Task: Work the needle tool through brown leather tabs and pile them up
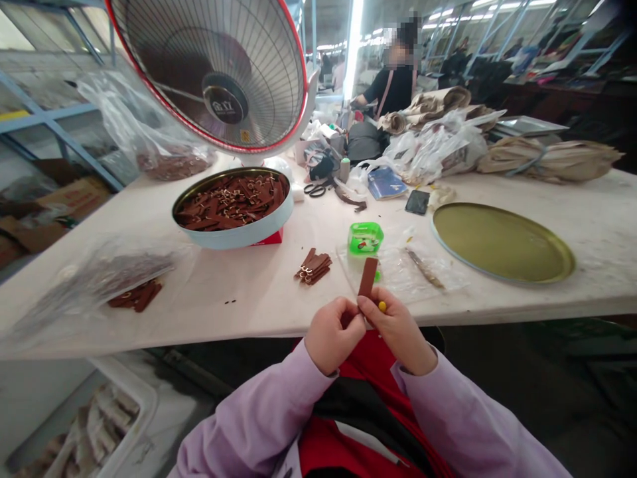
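Note:
My left hand and my right hand meet over the near edge of the table. Between them a flat brown strap tab, leather-like, stands up and points away from me. My right thumb and fingers pinch its lower part. A small yellow tip sticks out among the right fingers; the rest of that tool is hidden. The left fingers are closed at the tab's lower end, which they cover. Just beyond lies a small pile of brown tabs with metal rings. A green plastic tub stands behind the held tab.
A round tin heaped with ringed brown tabs sits left, below a large fan-shaped heater. Its gold-coloured lid lies right. A tool like a narrow brush rests on clear plastic. Bags and paper bundles crowd the back, where another person works.

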### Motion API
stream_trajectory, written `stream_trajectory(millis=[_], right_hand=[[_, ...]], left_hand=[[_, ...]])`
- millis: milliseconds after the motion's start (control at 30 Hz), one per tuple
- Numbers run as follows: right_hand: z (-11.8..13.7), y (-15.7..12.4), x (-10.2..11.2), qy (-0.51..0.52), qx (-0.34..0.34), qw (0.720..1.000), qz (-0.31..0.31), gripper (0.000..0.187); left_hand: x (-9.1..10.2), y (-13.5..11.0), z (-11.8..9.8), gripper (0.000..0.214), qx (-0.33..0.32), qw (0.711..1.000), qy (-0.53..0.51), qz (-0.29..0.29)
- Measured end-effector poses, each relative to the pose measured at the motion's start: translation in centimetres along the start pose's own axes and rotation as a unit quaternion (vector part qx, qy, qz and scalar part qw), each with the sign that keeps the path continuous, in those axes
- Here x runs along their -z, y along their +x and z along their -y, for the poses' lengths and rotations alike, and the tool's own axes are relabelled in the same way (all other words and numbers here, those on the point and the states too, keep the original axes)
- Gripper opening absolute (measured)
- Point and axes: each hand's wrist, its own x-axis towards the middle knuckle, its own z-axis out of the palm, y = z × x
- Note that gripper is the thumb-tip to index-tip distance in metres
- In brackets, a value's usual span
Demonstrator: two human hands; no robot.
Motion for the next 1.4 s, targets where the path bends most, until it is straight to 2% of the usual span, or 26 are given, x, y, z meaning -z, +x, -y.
stream_trajectory(millis=[100,167,300,433,567,633,767,867,1100,1267,1333,1400], right_hand=[[0.2,0.1,0.1,0.1,-0.056,0.993,0.027,0.023],[0.3,0.1,0.1,0.152,-0.08,0.985,0.036,0.022],[0.2,-0.1,-0.1,0.154,-0.065,0.986,0.03,0.019],[-0.4,-0.3,-0.4,0.171,-0.068,0.982,0.036,0.018],[-0.8,-0.2,-0.6,0.142,-0.063,0.988,0.009,0.018],[-0.8,0.1,-0.4,0.122,-0.065,0.99,0.009,0.019],[-0.5,0.6,0.6,0.135,-0.096,0.984,0.069,0.021],[-0.5,0.6,1.0,0.126,-0.1,0.984,0.08,0.022],[-0.7,0.2,0.5,0.021,-0.045,0.998,0.031,0.019],[-0.6,0.0,0.7,0.075,-0.086,0.992,0.06,0.022],[-0.7,-0.2,0.5,0.091,-0.095,0.99,0.06,0.023],[-0.8,-0.3,0.2,0.066,-0.077,0.994,0.034,0.021]], left_hand=[[0.5,0.2,-0.2,0.011,0.018,0.992,-0.097,0.072],[0.7,0.5,-0.2,0.016,0.032,0.989,-0.114,0.086],[0.7,1.0,0.2,0.019,0.064,0.994,-0.081,0.034],[0.4,1.4,0.7,0.019,0.074,0.994,-0.082,0.009],[0.2,1.4,1.0,0.019,0.047,0.998,-0.026,-0.022],[0.3,1.5,1.0,0.019,0.04,0.999,-0.001,-0.02],[0.8,1.6,0.7,0.018,0.059,0.997,-0.028,0.036],[0.8,1.5,0.8,0.02,0.074,0.993,-0.069,0.065],[0.1,1.1,1.7,0.019,0.066,0.996,-0.051,0.031],[0.5,0.9,1.1,0.016,0.077,0.992,-0.085,0.057],[0.5,0.7,0.9,0.015,0.074,0.994,-0.07,0.046],[0.3,0.5,0.9,0.013,0.066,0.997,-0.038,0.019]])
